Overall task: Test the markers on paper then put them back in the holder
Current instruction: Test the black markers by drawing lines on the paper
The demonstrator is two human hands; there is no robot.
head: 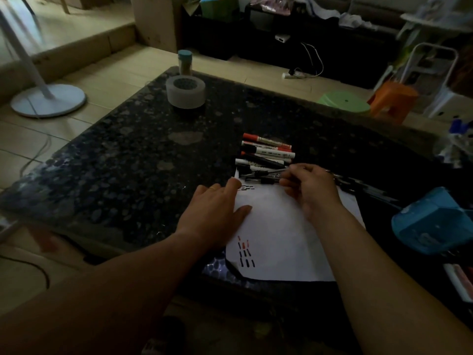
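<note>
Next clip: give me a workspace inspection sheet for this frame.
Surface: dark speckled table.
Job's things: paper with red and black strokes; markers heaped beyond it; holder not identified.
Clutter: tape roll, jar, blue box.
Hands: left hand flat on the paper's edge; right hand grips a pen.
Cables: power strip and cord on the floor behind the table.
Surroundings: fan base, green stool, orange stool.
</note>
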